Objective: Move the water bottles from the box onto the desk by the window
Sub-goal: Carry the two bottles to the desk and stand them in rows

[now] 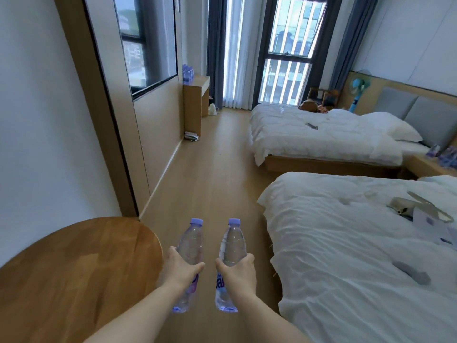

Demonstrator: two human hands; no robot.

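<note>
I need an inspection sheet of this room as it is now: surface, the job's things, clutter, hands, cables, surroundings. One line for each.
Surface: wooden desk by the window, at the far left wall; bottles on desk already stand on it.
Job's things: left bottle and right bottle, both capped, carried over the floor. No box in view.
Clutter: telephone on the floor beside the desk; bag on the near bed.
Hands: left hand grips the left bottle; right hand grips the right bottle.
Cables: nothing seen.
Surroundings: round table at near left, far bed, fan.
</note>
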